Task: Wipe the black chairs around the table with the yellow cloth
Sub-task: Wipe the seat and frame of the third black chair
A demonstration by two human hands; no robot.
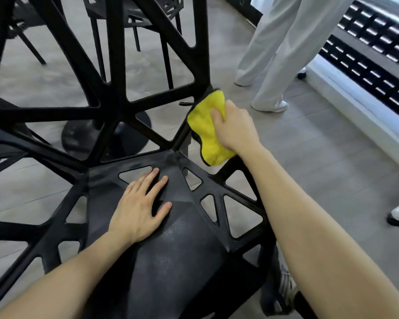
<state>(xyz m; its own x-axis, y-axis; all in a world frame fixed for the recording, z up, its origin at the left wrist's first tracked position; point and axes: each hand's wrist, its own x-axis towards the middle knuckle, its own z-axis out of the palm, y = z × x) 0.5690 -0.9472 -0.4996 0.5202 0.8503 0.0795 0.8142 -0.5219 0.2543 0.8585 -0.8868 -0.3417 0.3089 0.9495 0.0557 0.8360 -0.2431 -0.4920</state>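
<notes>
Below, grey tiled floor (309, 146), black chair (171, 249), yellow cloth (207, 130)

Yellow cloth (207, 125) edged black, black chair (171, 238), grey floor (320, 157).

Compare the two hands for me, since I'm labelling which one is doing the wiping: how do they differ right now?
The right hand has its fingers curled round the yellow cloth, while the left hand holds nothing. The right hand works at the chair's right edge where back meets seat; the left hand lies flat, fingers spread, on the black chair's seat. Both touch the same chair, and both forearms are bare.
</notes>
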